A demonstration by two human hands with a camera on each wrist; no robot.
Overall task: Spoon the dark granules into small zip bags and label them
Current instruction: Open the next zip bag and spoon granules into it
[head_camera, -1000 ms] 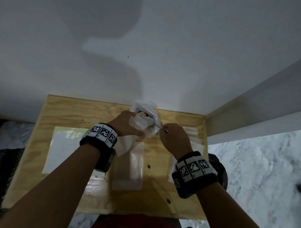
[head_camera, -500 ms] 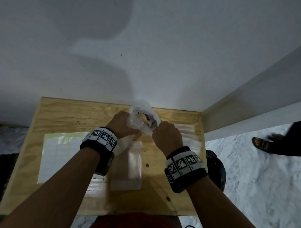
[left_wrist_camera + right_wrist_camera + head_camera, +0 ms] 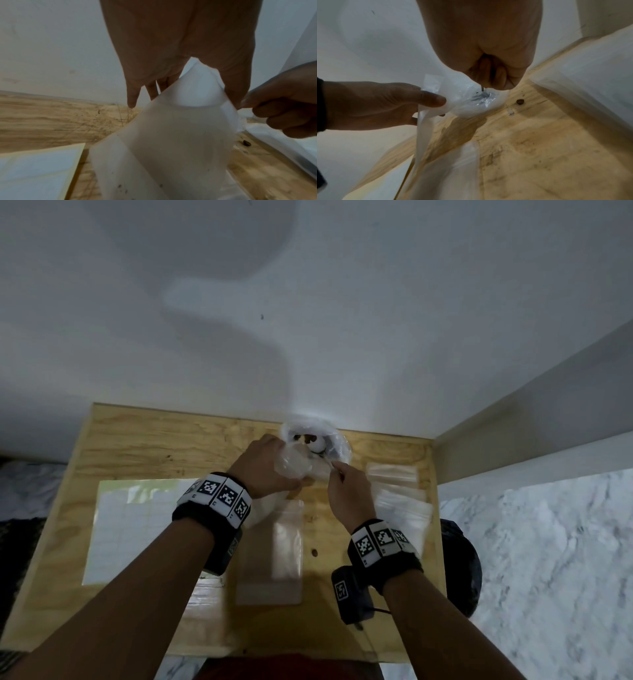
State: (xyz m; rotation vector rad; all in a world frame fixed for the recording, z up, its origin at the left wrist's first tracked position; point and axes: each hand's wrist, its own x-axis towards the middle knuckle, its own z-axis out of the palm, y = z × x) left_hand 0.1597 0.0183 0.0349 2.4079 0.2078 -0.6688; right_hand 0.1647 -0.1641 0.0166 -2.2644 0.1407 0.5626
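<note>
A pale plywood worktop (image 3: 144, 440) with dark knots stands pushed against a plain white wall (image 3: 342, 320) carrying soft grey shadows and one small dark speck, a white ledge (image 3: 534, 446) runs along its right, and grey-white marbled floor (image 3: 548, 542) lies below in dim light.

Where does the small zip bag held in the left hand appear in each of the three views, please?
Head: small zip bag at centre, in the left hand.
Left wrist: fills the centre, hanging below the hand.
Right wrist: left of centre, under the thumb.
Shared landmark: the plywood table.
</note>
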